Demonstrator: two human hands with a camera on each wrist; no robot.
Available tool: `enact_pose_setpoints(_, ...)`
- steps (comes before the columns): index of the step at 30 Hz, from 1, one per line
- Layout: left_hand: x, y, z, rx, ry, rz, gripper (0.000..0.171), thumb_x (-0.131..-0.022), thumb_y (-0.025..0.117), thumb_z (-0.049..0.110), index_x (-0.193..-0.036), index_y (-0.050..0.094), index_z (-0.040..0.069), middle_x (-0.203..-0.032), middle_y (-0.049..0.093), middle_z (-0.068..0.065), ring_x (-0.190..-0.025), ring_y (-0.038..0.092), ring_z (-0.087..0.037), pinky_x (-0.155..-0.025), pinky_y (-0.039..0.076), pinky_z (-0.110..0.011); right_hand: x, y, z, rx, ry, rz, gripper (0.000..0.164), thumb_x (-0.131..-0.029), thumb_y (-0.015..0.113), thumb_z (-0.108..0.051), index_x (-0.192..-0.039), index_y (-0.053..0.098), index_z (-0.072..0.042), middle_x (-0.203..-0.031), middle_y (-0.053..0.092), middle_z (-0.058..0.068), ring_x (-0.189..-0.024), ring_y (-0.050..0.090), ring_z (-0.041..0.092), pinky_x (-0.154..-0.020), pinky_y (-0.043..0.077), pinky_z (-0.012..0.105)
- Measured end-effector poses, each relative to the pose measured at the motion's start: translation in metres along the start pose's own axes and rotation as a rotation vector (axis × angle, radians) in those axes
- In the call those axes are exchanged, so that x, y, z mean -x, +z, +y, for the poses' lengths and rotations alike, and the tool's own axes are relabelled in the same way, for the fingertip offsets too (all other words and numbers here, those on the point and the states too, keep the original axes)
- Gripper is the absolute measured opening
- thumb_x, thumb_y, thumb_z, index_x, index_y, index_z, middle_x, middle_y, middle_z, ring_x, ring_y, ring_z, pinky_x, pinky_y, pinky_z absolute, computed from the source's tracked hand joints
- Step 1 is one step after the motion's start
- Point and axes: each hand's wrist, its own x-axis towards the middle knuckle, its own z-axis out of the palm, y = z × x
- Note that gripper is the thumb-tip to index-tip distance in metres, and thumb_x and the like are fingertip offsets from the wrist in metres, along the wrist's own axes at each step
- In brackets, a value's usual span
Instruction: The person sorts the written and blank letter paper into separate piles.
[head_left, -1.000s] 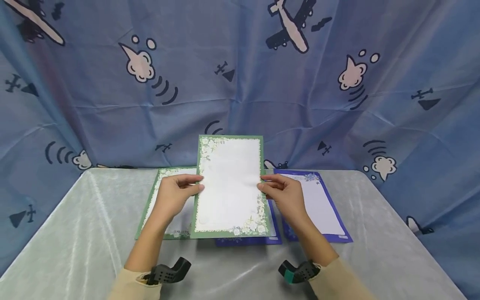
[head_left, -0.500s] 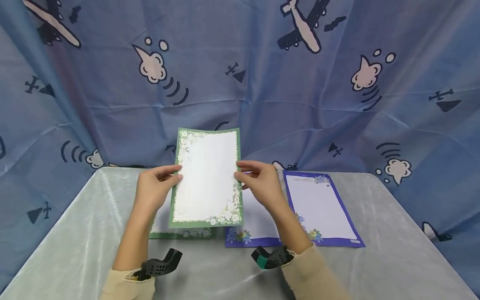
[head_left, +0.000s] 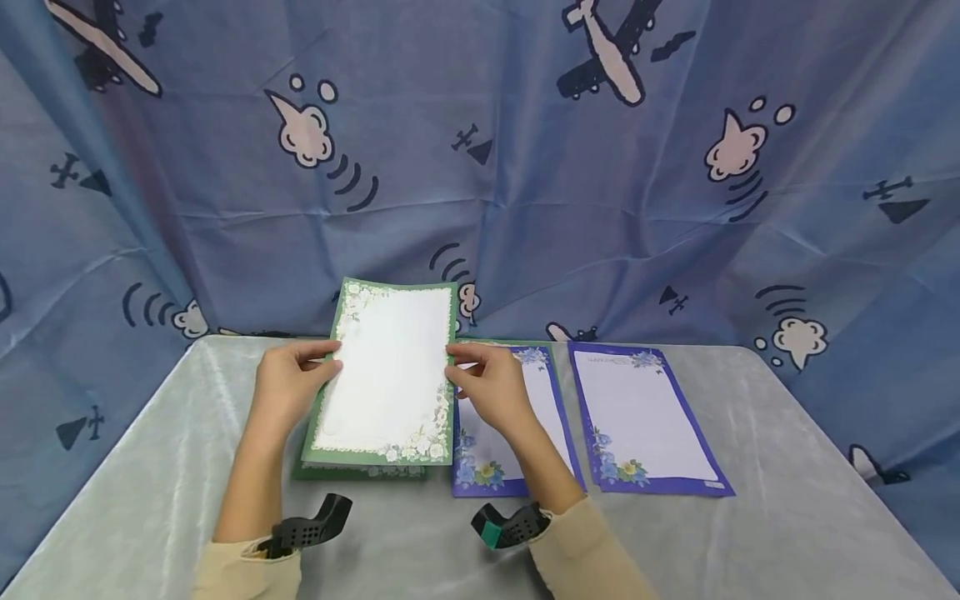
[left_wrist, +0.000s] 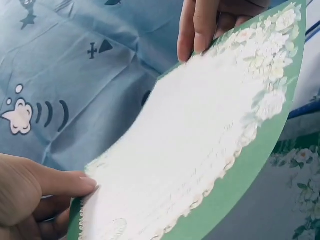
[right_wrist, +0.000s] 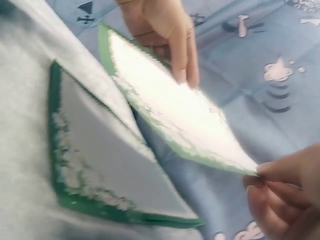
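Note:
A sheet of green-bordered paper with white flowers in two corners is held up by both hands, one at each long edge. My left hand pinches its left edge between thumb and fingers. On the opposite edge, my right hand pinches it the same way. The paper bows a little, as the left wrist view shows. Beneath it on the table lies another green-bordered sheet, mostly covered in the head view. The right wrist view shows a gap between the two.
Two purple-bordered sheets with blue flowers lie to the right: a nearer one partly under my right forearm, and a farther one. A green edge shows behind the nearer one. The pale table meets a blue printed curtain.
Both hands have carried the held green-bordered sheet leftward, then lowered it over the green-bordered sheet on the table. The purple-bordered sheets are now less covered.

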Motion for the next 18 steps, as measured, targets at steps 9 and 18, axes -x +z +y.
enact_pose_setpoints(9, -0.008, 0.007, -0.019, -0.088, -0.018, -0.028, 0.034, -0.096, 0.064, 0.01, -0.13, 0.068, 0.003, -0.131, 0.066, -0.025, -0.111, 0.067, -0.038, -0.079, 0.055, -0.038, -0.002, 0.023, 0.019, 0.027, 0.072, -0.056, 0.039, -0.09, 0.072, -0.005, -0.128, 0.07, -0.006, -0.118, 0.072, 0.018, -0.069, 0.072, 0.021, -0.058, 0.057, 0.029)
enact_pose_setpoints(18, -0.013, 0.017, -0.04, -0.152, -0.072, -0.051, 0.034, -0.095, 0.064, 0.008, -0.128, 0.069, 0.003, -0.131, 0.065, -0.026, -0.112, 0.066, -0.04, -0.079, 0.056, -0.042, 0.001, 0.039, 0.03, 0.046, 0.1, -0.122, 0.044, -0.088, 0.073, -0.004, -0.132, 0.066, -0.004, -0.119, 0.071, 0.019, -0.07, 0.073, 0.019, -0.055, 0.055, 0.027)
